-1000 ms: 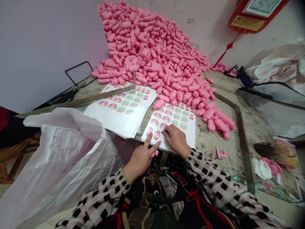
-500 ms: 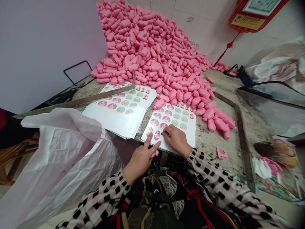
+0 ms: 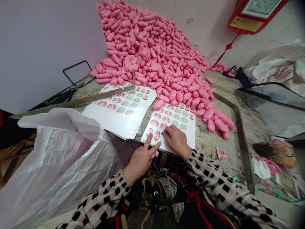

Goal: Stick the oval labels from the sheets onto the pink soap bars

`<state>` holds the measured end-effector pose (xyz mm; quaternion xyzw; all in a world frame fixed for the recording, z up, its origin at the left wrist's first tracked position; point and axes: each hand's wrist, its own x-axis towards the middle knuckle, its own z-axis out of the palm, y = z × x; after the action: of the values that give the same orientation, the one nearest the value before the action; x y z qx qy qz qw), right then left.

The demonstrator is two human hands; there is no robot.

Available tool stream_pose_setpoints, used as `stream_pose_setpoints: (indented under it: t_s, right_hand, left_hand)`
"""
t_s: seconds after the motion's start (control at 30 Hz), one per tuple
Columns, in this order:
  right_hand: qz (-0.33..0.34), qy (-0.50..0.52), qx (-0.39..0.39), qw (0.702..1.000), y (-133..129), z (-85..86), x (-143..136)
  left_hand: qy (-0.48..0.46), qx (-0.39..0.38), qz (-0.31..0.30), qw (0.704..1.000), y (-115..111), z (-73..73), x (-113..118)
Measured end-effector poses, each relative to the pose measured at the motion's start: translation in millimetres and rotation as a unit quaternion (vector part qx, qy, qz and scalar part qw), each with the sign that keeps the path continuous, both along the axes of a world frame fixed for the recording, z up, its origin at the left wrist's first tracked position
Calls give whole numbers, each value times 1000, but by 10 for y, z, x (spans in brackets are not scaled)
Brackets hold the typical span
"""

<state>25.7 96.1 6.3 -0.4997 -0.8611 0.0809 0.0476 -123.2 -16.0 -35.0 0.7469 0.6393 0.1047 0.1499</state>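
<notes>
My left hand (image 3: 140, 159) is at the sheet's near edge, two fingers stretched onto the paper. Its other fingers curl around a pink bottle (image 3: 155, 154), of which only a small end shows beneath them. The sticker sheet (image 3: 188, 140) lies flat on the table and carries rows of pink and green oval stickers. Bent over its near part, my right hand (image 3: 176, 140) has thumb and forefinger pinched together beside an oval pink sticker (image 3: 157, 135). Whatever is between those fingertips is too small to make out.
A heap of pink bottles (image 3: 152, 47) fills the back of the table. To the left, a metal bar (image 3: 100, 95) lies across a stack of sticker sheets (image 3: 111, 122). A white plastic bag (image 3: 69, 143) hangs at the left edge; a pink scrap (image 3: 221, 153) lies right.
Both hands keep almost the same pose and place on the sheet. The view has shifted very slightly; nothing else has visibly moved.
</notes>
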Motion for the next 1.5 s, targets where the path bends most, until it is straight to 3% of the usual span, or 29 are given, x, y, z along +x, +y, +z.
stream_pose_setpoints:
  t_s: [0.33,0.73,1.07,1.37,1.5]
  right_hand:
    - [30,42,-28,998,5,-46,47]
    - [-135,140,-51,980,-262,-228,-123]
    - [-149,92,-115,978,-105,-73,-178]
    - [-114,78,-15,990,-57,258,-215]
    - [-113,119,-42,986,-4,264,-93]
  left_hand:
    - [0,6,2,1000,5,-45,7]
    - [-13,14,20,1000,26,-90,83]
    - [20,11,23,999,17,-77,88]
    - [22,10,33,999,12,-68,113]
    - [-43,6,21,999,3,-48,45]
